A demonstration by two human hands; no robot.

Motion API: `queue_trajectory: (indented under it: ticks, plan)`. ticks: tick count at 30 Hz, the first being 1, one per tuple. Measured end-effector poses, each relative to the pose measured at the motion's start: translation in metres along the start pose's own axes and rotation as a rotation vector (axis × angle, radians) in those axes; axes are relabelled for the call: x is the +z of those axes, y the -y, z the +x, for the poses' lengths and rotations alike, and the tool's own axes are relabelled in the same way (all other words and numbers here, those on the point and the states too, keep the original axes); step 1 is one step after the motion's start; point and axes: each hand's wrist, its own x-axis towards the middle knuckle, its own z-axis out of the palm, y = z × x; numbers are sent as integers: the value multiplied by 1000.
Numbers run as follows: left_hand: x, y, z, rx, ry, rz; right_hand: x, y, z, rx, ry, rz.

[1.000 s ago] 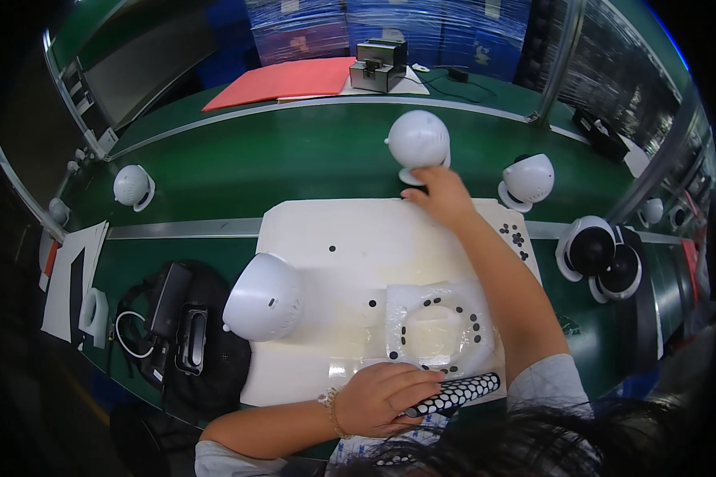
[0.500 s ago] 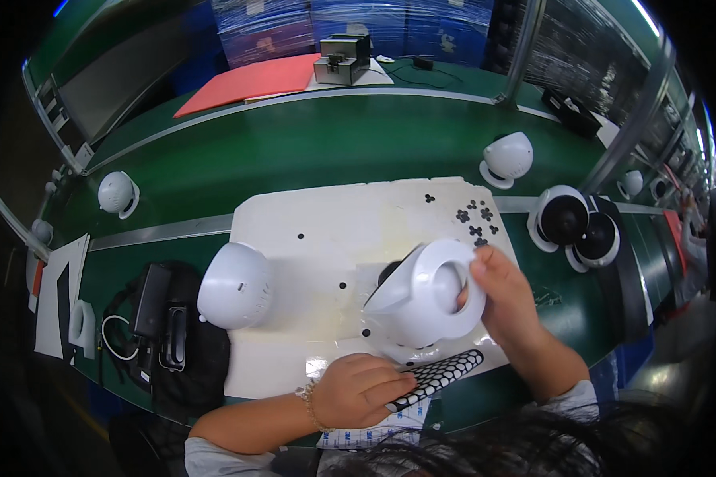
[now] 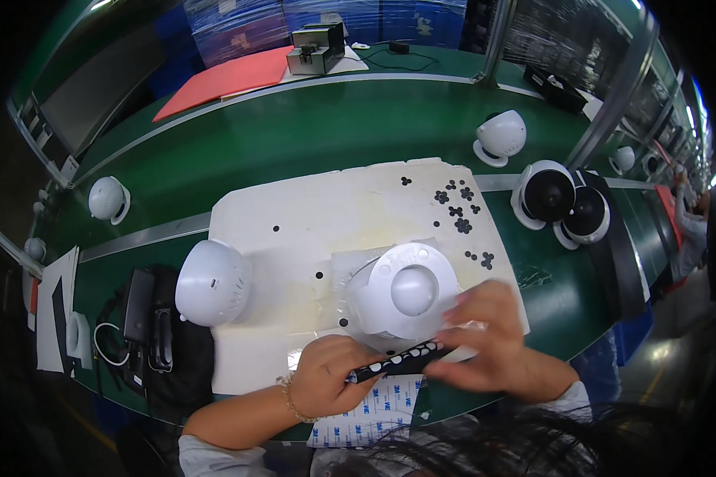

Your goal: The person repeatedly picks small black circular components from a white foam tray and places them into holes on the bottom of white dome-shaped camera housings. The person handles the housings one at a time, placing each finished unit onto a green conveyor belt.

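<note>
A white dome-shaped camera housing [image 3: 406, 292] stands base-up on the white foam mat [image 3: 294, 222], right in front of me. My left hand [image 3: 330, 374] is closed on one end of a black strip with white round pads [image 3: 398, 362]. My right hand [image 3: 493, 334] rests against the housing's lower right side, fingers at the strip's other end. Under the hands lies a white backing sheet with printed rows [image 3: 374, 417].
Another white dome housing [image 3: 212, 282] sits at the mat's left edge. Small black pads [image 3: 457, 211] are scattered on the mat's far right. Two dark-lensed domes [image 3: 565, 203], a white dome [image 3: 501, 135], a black pouch with cables [image 3: 147, 318] and a red sheet [image 3: 223, 79] surround the green bench.
My right hand brought a white housing from the far side of the mat to just in front of me, and now it rests base-up. The left hand kept hold of the strip.
</note>
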Motion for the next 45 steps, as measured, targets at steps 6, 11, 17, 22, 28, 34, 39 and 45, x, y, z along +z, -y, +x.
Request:
queue_trajectory:
  ticks: [6,11,17,22,28,34,39,45]
  plan:
    - [-1,-3,1,-54,26,73,12,1,-7,-231,40,-3]
    - [1,-2,1,-35,-6,102,16,3,-4,-152,-12,121]
    - [3,1,0,9,21,153,16,6,-9,-206,149,146]
    - [3,-3,3,4,48,175,35,9,-4,-204,-51,416]
    - [1,-6,5,38,56,156,18,15,11,-276,303,568]
    - [2,-16,1,88,-109,439,13,-16,12,-107,123,490]
    - [2,-9,-2,91,107,449,8,-44,33,447,-26,705]
    - [6,-7,-3,122,77,453,7,-46,30,369,51,697]
